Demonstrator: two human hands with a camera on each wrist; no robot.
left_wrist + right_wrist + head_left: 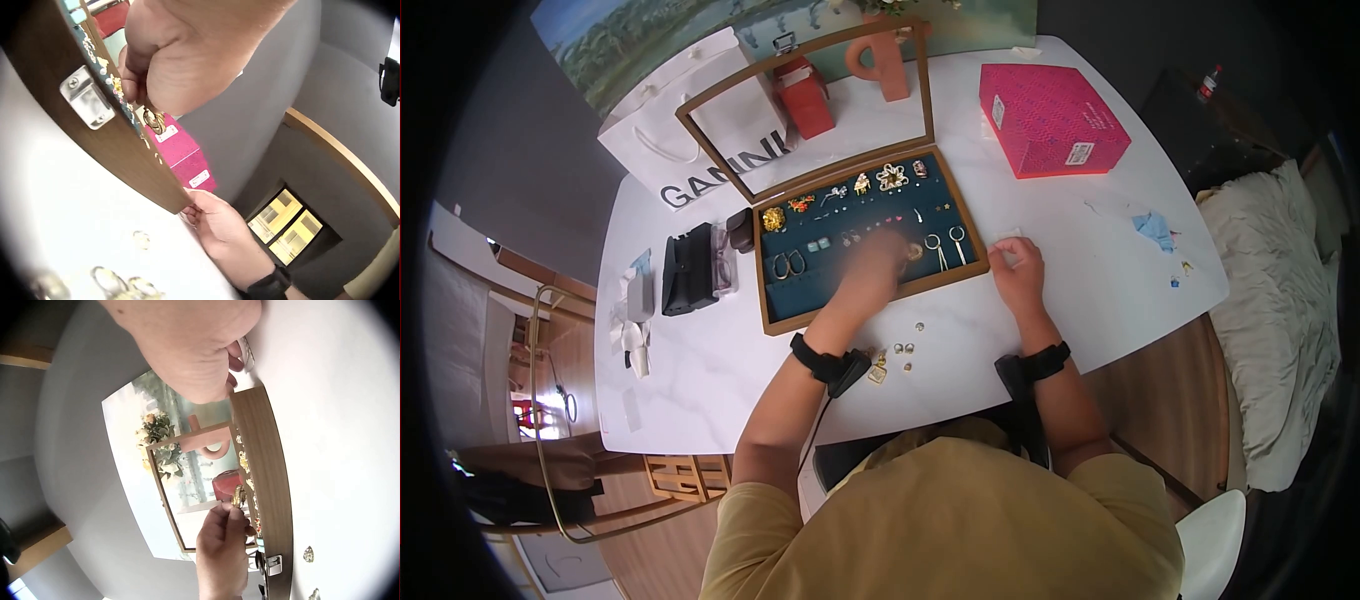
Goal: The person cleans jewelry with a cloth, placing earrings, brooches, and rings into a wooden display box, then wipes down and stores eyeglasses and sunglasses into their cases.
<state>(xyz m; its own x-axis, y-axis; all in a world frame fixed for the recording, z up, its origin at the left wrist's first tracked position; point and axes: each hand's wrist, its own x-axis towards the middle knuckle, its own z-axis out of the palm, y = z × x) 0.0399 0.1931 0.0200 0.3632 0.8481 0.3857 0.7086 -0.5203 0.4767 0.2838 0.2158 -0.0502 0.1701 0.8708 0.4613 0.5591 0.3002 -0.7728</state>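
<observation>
A jewelry box (880, 296) with a wooden frame and dark teal lining stands with its glass lid raised. My left hand (874, 270), blurred in the head view, is over its front middle. Thumb and fingers pinch a gold earring (239, 496), also seen as gold loops (155, 121) in the left wrist view. Beside the box's front right corner, my right hand (1020, 272) rests on the table with curled fingers, holding a small clear plastic piece (248, 355). Hoop earrings (788, 264), long drop earrings (958, 245) and brooches (891, 177) lie in the box.
Several loose gold earrings (904, 348) and a gold pendant (878, 374) lie in front of the box. A pink box (1055, 120) is at the back right, a blue cloth (1152, 231) right. Behind stand a white paper bag (690, 110) and red box (805, 98); a black case (689, 268) lies left.
</observation>
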